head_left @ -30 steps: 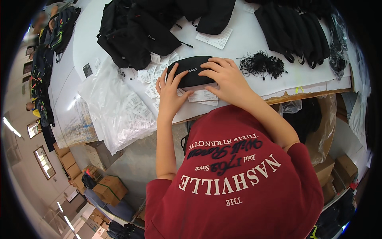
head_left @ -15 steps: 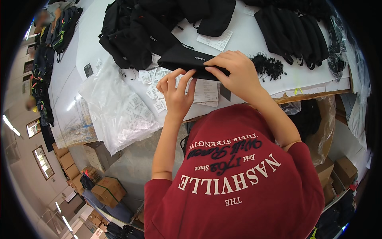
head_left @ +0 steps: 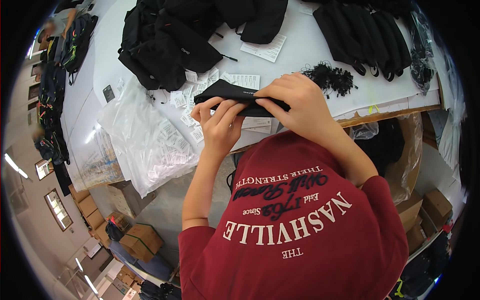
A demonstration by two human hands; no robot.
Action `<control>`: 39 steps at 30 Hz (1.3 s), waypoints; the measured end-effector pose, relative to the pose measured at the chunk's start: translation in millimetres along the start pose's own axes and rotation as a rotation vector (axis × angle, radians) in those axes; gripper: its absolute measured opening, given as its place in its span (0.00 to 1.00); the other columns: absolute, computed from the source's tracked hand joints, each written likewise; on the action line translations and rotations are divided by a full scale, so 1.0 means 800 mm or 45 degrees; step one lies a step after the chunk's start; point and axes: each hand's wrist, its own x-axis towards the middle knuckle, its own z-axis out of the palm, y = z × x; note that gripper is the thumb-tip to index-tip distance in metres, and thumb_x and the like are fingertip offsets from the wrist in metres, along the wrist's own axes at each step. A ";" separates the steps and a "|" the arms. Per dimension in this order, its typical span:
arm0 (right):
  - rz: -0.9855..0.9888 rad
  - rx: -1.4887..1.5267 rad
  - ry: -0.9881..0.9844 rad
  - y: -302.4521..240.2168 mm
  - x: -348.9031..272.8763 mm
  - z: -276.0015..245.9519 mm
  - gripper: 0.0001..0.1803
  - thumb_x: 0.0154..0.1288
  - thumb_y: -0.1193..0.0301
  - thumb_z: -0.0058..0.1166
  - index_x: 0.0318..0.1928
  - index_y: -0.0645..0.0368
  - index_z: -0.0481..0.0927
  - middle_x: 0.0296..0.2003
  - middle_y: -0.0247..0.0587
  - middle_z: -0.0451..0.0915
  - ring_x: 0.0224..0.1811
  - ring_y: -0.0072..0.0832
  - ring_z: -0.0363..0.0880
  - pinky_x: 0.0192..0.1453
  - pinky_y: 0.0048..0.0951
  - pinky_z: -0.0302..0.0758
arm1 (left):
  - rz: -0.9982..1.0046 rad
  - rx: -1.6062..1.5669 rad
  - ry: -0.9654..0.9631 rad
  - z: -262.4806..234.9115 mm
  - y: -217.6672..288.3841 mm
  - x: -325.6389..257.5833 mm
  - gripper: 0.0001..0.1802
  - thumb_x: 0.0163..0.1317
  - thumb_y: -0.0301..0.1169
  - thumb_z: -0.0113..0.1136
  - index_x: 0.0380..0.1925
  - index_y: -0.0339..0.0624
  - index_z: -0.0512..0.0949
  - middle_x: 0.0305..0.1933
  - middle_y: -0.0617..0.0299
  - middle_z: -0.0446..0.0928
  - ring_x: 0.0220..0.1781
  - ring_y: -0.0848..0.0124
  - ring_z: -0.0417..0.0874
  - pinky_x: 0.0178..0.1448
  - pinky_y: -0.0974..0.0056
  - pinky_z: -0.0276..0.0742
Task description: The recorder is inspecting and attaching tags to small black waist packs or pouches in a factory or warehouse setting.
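A black fabric pouch point(head_left: 219, 90) with small pale lettering is held up over the near edge of the table. My left hand point(head_left: 220, 125) grips its left part, fingers curled at the near edge and partly hidden behind the cloth. At the right end, my right hand point(head_left: 297, 102) pinches the fabric between thumb and fingers. Small white printed tags point(head_left: 186, 102) lie scattered on the table beneath and left of the pouch. Beyond it is a heap of similar black pouches point(head_left: 157, 45), some with short cords showing.
A clear plastic bag of tags point(head_left: 150, 142) droops over the table's front edge at left. On the right are a tangle of black cords point(head_left: 330, 80) and a row of black pouches point(head_left: 352, 37). Cardboard boxes point(head_left: 142, 242) stand below left; another person is at the far left.
Both hands have drawn the pouch slightly nearer and tilted it, so its lettered face shows less. My left fingers have closed further onto the fabric.
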 end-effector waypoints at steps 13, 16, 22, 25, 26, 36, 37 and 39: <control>0.586 1.009 -0.258 0.036 -0.038 -0.016 0.43 0.50 0.53 0.68 0.64 0.56 0.66 0.54 0.43 0.74 0.61 0.32 0.69 0.66 0.34 0.61 | -0.270 -0.242 0.064 -0.015 0.002 0.005 0.11 0.45 0.23 0.70 0.31 0.42 0.81 0.35 0.63 0.80 0.37 0.65 0.78 0.43 0.63 0.69; 0.609 0.874 -0.388 0.040 -0.054 -0.009 0.45 0.51 0.48 0.66 0.66 0.54 0.65 0.49 0.44 0.76 0.51 0.28 0.74 0.61 0.30 0.65 | -0.347 -0.262 0.003 -0.014 0.009 0.003 0.11 0.45 0.23 0.70 0.31 0.42 0.81 0.34 0.64 0.80 0.37 0.65 0.78 0.43 0.63 0.69; 0.685 1.345 -0.428 0.060 -0.048 -0.064 0.32 0.55 0.66 0.62 0.60 0.51 0.66 0.27 0.27 0.68 0.26 0.16 0.63 0.31 0.18 0.63 | -0.632 -0.294 -0.102 -0.030 0.001 -0.014 0.09 0.50 0.27 0.68 0.32 0.40 0.81 0.29 0.58 0.80 0.31 0.63 0.79 0.38 0.63 0.70; 0.740 1.248 -0.210 0.063 -0.044 -0.094 0.27 0.57 0.75 0.59 0.57 0.57 0.66 0.32 0.32 0.74 0.32 0.19 0.71 0.41 0.22 0.70 | -0.879 -0.350 -0.168 -0.037 -0.009 -0.029 0.09 0.53 0.30 0.68 0.32 0.38 0.80 0.26 0.54 0.80 0.27 0.61 0.79 0.34 0.63 0.72; 0.741 1.247 -0.212 0.074 -0.046 -0.098 0.27 0.57 0.75 0.59 0.57 0.57 0.66 0.32 0.32 0.74 0.32 0.19 0.71 0.41 0.22 0.70 | -0.881 -0.351 -0.168 -0.037 -0.008 -0.033 0.09 0.53 0.30 0.68 0.32 0.38 0.80 0.26 0.54 0.80 0.27 0.61 0.79 0.34 0.63 0.72; 0.999 1.344 0.754 0.131 -0.067 -0.090 0.05 0.59 0.71 0.64 0.30 0.59 0.82 0.25 0.33 0.81 0.24 0.18 0.76 0.30 0.17 0.72 | -0.960 -0.723 -0.539 -0.036 0.021 -0.039 0.11 0.53 0.33 0.68 0.30 0.36 0.80 0.21 0.55 0.77 0.22 0.69 0.78 0.30 0.66 0.71; 0.934 1.755 0.856 0.140 -0.069 -0.075 0.07 0.61 0.67 0.63 0.29 0.56 0.82 0.21 0.30 0.78 0.22 0.20 0.75 0.31 0.21 0.73 | -0.924 -0.788 -0.597 -0.039 0.027 -0.033 0.11 0.53 0.32 0.68 0.29 0.35 0.79 0.19 0.58 0.76 0.21 0.75 0.76 0.28 0.68 0.70; 1.244 2.153 0.950 0.129 -0.059 -0.037 0.13 0.64 0.60 0.60 0.31 0.56 0.80 0.24 0.33 0.78 0.24 0.24 0.74 0.35 0.27 0.74 | -0.926 -0.852 -0.661 -0.045 0.031 -0.032 0.11 0.53 0.32 0.68 0.28 0.35 0.79 0.19 0.58 0.76 0.21 0.75 0.76 0.28 0.69 0.70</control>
